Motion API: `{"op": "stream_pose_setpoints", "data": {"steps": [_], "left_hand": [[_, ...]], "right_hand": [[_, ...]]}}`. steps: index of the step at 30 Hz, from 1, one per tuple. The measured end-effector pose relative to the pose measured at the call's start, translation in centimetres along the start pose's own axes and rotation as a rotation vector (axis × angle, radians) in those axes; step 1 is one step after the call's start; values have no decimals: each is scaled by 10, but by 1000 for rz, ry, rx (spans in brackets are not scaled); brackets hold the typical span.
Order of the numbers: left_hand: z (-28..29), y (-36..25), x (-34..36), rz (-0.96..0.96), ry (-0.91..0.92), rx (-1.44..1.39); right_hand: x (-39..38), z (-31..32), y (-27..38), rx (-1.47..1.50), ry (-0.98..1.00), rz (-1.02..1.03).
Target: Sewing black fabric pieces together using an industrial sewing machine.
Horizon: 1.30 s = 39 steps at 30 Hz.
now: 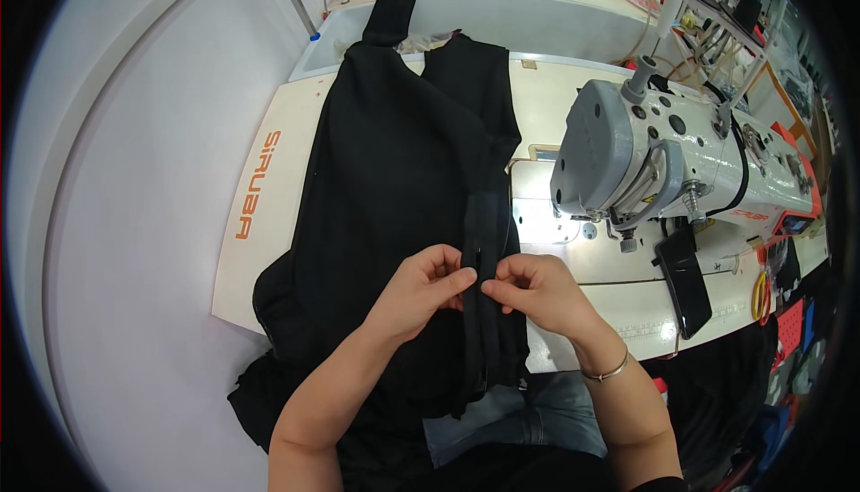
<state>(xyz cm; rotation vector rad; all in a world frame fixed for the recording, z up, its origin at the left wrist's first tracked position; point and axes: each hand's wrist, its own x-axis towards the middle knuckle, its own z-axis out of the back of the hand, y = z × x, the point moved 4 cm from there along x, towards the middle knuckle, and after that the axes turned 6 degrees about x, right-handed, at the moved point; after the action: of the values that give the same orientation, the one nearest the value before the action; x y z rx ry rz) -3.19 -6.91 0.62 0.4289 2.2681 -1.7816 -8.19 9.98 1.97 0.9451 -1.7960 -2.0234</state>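
- Pinching the black zipper tape (484,223) with both hands, right at the near edge of the cream sewing table (269,170).
- My left hand (421,288) closes thumb and forefinger on the strip's left side.
- My right hand (536,290) grips its right side, fingertips almost meeting the left's.
- Underneath lies the black garment (394,152), spread up the table and spilling over the near edge onto my lap.
- Just to the right stands the grey-white sewing machine (645,156), well apart from my fingers.
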Motion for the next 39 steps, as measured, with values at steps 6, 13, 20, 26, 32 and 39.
{"op": "stream_pose_setpoints", "data": {"steps": [6, 13, 20, 26, 32, 39], "left_hand": [[2, 5, 1, -34, 40, -95], [0, 2, 0, 50, 122, -99], [2, 7, -6, 65, 184, -97], [7, 17, 0, 104, 311, -276], [9, 22, 1, 112, 325, -290], [6, -1, -10, 76, 159, -36]], "right_hand": [[2, 2, -8, 181, 43, -75], [7, 2, -10, 297, 203, -106], [9, -1, -13, 315, 262, -77], [14, -7, -18, 400, 332, -56], [14, -7, -18, 406, 340, -52], [4, -6, -8, 113, 102, 26]]}}
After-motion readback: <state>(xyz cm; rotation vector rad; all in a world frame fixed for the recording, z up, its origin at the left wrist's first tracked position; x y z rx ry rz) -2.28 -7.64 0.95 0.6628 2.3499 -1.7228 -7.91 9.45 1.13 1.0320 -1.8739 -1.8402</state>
